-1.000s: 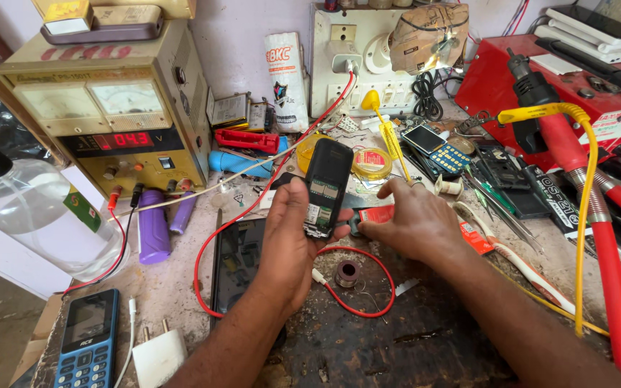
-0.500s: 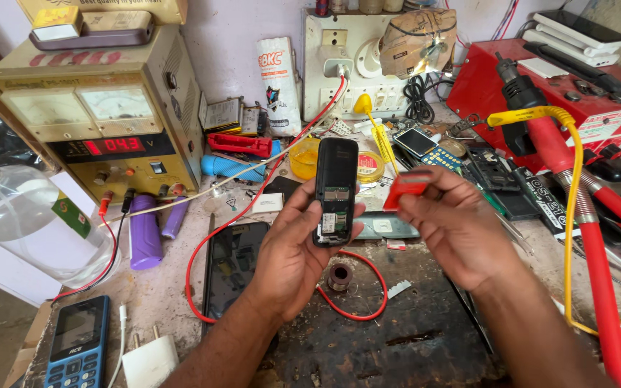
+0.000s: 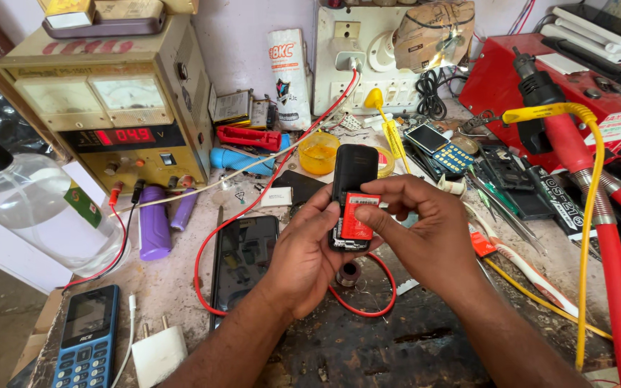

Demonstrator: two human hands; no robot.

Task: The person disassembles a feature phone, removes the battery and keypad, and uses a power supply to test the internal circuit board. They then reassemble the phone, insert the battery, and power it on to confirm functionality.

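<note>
I've got the black phone [image 3: 352,188] up over the table [image 3: 368,352], back open, my left hand [image 3: 303,251] clenched round it. My right hand [image 3: 425,230] presses the red battery [image 3: 358,217] into it, red wire [image 3: 253,208] looping below.

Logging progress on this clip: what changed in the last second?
The right hand picked up a red battery from the bench and brought it onto the back of the black phone, where its fingers now press it. The left hand kept holding the phone upright. The red wire and the smartphone lying flat stayed put.
</note>
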